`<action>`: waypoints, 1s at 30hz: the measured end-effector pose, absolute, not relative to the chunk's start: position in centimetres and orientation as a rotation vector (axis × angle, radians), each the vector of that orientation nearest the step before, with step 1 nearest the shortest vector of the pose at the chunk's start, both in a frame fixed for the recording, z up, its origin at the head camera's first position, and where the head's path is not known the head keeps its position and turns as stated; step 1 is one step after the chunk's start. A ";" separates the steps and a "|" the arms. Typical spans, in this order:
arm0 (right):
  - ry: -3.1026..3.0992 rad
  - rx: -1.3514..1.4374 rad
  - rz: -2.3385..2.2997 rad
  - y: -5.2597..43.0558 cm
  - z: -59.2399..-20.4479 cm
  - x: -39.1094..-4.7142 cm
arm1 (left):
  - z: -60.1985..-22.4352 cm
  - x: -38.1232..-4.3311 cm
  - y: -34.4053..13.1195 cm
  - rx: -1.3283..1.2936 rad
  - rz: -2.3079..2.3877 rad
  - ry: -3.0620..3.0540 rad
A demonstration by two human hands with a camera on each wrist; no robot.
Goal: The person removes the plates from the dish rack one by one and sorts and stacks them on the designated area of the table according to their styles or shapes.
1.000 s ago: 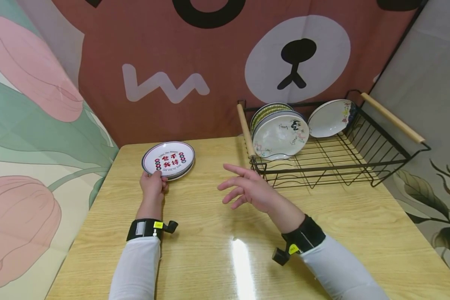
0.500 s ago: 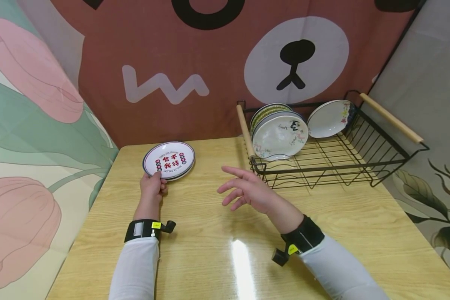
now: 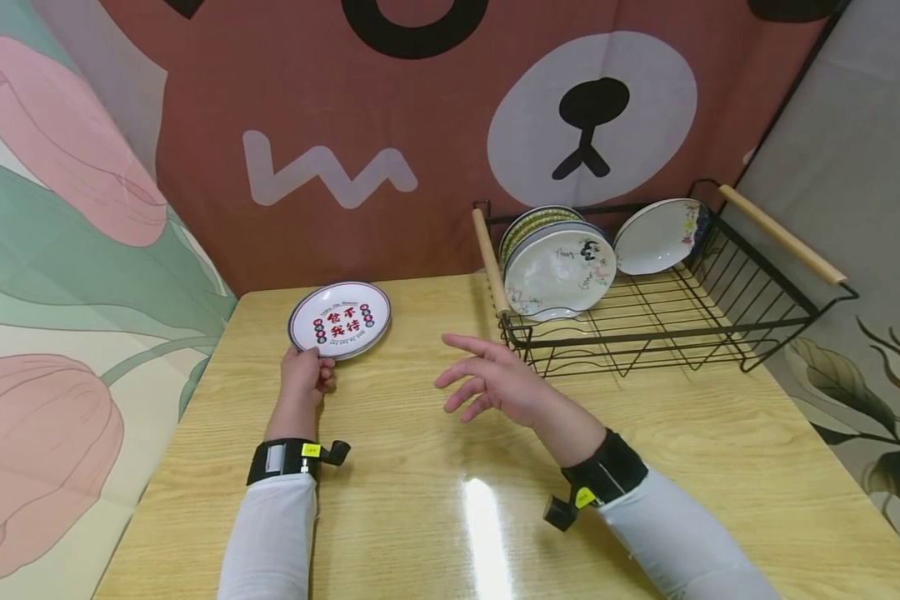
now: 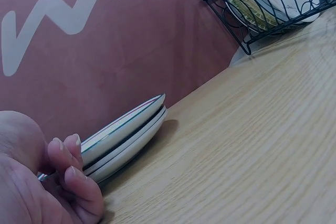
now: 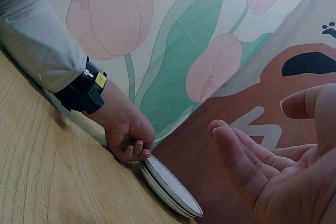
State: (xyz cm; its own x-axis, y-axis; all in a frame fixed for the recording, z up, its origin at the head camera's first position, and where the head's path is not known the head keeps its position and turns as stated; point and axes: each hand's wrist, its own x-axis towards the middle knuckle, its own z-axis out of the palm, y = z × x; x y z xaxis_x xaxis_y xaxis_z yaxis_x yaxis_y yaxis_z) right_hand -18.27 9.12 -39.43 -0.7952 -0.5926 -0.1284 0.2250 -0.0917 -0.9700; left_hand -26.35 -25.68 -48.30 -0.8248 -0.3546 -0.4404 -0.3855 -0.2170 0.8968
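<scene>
At the table's far left, a white plate [image 3: 348, 307] with a dark blue rim and red characters tops a small stack. The edge of a lower plate [image 4: 128, 153] shows beneath it in the left wrist view. My left hand [image 3: 304, 375] pinches the stack's near-left rim, thumb at the top edge and the other fingers curled low at the side. The right wrist view shows this grip from across the table. My right hand [image 3: 498, 379] hovers in the middle with fingers spread and relaxed, holding nothing, just left of the rack's near corner.
A black wire dish rack [image 3: 667, 333] with wooden handles stands at the back right. Several plates [image 3: 562, 271] lean upright at its left end, and another plate [image 3: 656, 237] leans at its back right. A printed cloth [image 3: 330, 233] hangs behind the wooden table [image 3: 405, 467].
The top plate has shifted very slightly to the right, and the left thumb has slid back from its face to the rim. The right hand has barely moved.
</scene>
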 end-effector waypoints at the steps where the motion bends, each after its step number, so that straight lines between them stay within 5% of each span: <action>1: 1.639 -0.402 -1.936 9.1 -39.5 -18.3 | -48.4 -26.4 -25.7 -0.916 2.249 1.960; 22: 1.620 -0.441 -1.957 9.2 -38.9 -18.2 | -46.2 -26.3 -26.9 -0.861 2.166 1.857; 30: 1.676 -0.589 -1.941 9.5 -36.7 -17.9 | -43.0 -25.6 -25.3 -0.622 2.329 1.917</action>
